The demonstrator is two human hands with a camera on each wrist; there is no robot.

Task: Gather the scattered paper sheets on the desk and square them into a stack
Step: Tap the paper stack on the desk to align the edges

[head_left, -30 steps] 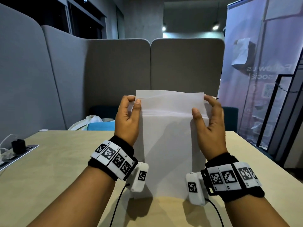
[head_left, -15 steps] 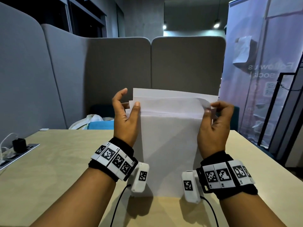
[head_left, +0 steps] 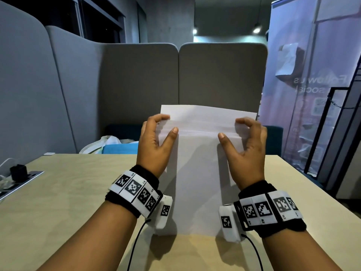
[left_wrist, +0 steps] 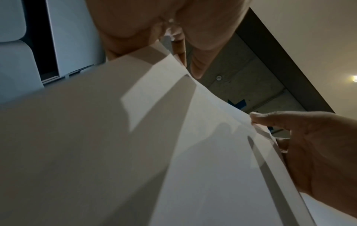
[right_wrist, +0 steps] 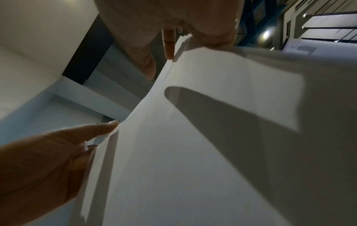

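A stack of white paper sheets stands upright with its bottom edge on the pale wooden desk. Its top edges are slightly stepped. My left hand grips the left edge near the top, thumb on the front face and fingers curled round the edge. My right hand grips the right edge the same way. The left wrist view shows the sheets from below, with the right hand at their far edge. In the right wrist view the sheets fill the frame and the left hand touches their far edge.
Grey padded partitions wall the desk at the back and left. A socket panel with a black plug sits at the desk's left edge. A white bag and a blue box lie behind the desk. A banner and a black rack stand to the right.
The right hand left the top right corner and now grips the right edge. The left fingers closed back onto the left edge. The fanned top edges drew closer together.
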